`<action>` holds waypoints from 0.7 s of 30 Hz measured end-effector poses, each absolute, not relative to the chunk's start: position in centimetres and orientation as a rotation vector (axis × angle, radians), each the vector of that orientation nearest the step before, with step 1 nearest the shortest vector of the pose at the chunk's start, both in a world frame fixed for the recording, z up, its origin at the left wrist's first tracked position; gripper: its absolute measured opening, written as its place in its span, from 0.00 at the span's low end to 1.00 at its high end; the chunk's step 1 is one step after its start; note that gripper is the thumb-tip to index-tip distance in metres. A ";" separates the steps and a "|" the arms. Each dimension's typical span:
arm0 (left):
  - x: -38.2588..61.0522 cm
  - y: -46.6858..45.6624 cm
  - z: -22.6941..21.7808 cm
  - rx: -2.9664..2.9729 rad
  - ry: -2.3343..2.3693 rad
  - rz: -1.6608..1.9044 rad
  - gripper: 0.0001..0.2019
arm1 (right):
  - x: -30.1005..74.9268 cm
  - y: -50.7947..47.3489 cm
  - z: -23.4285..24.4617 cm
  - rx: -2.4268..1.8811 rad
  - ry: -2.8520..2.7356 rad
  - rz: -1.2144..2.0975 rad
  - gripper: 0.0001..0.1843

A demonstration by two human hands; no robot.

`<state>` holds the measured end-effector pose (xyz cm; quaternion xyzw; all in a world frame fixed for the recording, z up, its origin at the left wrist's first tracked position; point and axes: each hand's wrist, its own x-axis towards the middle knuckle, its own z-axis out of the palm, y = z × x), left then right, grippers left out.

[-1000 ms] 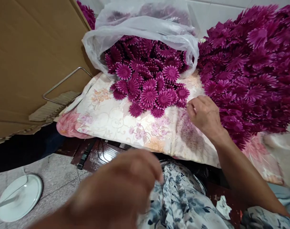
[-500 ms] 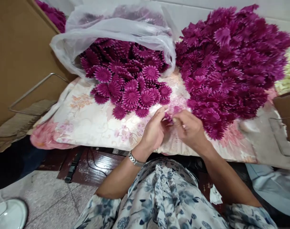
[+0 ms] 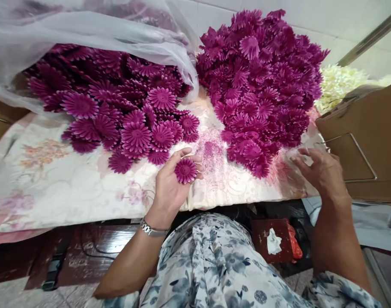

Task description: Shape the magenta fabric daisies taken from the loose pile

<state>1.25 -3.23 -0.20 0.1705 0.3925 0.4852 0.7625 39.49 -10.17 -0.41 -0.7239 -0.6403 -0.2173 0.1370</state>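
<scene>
The left hand [image 3: 169,186] grasps a magenta flower head [image 3: 185,170] in its fingertips. The right hand [image 3: 322,173], fingers spread and released, rests on the floral cloth [image 3: 70,188] beside the flower pile [image 3: 259,90]. No writing is readable.

We can't see the plastic bag [image 3: 86,30] fully, it's cut off top-left, and our right hand [image 3: 320,171] looks blurry, fingertips unclear.
</scene>
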 end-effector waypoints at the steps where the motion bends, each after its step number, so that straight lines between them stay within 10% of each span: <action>1: 1.4 -3.3 -0.2 0.373 0.858 1.043 0.06 | 39.7 -10.0 -0.5 -2.129 -1.888 -0.555 0.13; 21: 2.1 -4.7 0.1 0.302 0.665 1.030 0.09 | 44.0 -7.5 -0.9 -2.470 -1.956 -0.047 0.11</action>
